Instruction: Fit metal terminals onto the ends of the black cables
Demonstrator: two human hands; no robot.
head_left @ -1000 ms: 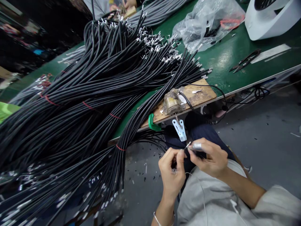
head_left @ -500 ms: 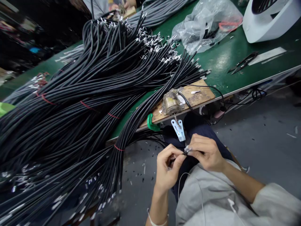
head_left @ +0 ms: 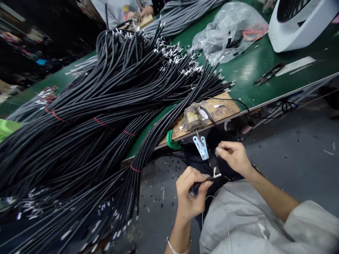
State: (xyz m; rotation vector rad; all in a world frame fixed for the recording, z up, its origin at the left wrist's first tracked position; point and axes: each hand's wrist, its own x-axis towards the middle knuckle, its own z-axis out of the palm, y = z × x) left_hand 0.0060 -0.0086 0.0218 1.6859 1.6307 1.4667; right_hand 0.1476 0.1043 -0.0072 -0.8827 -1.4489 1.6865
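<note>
My left hand (head_left: 191, 190) is closed on a black cable (head_left: 208, 179), pinched between thumb and fingers. White wire ends (head_left: 216, 173) stick out from the cable's tip, splayed to the right. Up and to the right of that tip, my right hand (head_left: 234, 157) is closed in a pinch, apart from the cable; a small greyish bit seems to show at its fingertips, too blurred to name. Just above both hands, a light blue clothespin (head_left: 201, 148) hangs from a small motor (head_left: 194, 118) wrapped in clear film, on a wooden board (head_left: 225, 107) at the table edge.
Large bundles of black cables (head_left: 127, 88) cover the left and middle of the green table (head_left: 249, 74). A green clamp (head_left: 172, 140) grips the board. Thread snips (head_left: 269, 74), a plastic bag (head_left: 219, 31) and a white fan-like housing (head_left: 296, 28) lie right. Another person's hands (head_left: 144, 12) are at the far side.
My right hand has moved up and right, away from the cable tip, where both hands met before. The white wire ends now show spread apart. My left hand still holds the cable.
</note>
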